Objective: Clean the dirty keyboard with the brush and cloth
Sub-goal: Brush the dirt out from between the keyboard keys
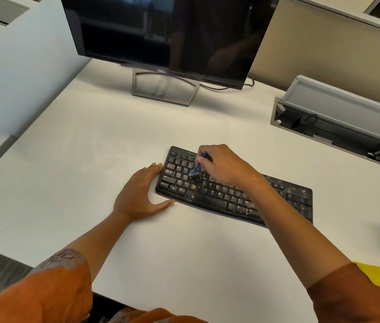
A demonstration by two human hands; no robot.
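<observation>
Your right hand (pixel 225 167) pinched the brush (pixel 197 166) over the keyboard (pixel 231 199); your left hand (pixel 141 194), fingers spread, steadied it. Crumbs remained; cloth unused.

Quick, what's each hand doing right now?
Left hand: open, fingers straight against the keyboard's left end.
Right hand: fingers curled round the blue brush, bristles on the keys.

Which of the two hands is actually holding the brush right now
The right hand, over the keyboard, pinches the blue brush. The left hand lies flat, touching the keyboard's left end.
</observation>
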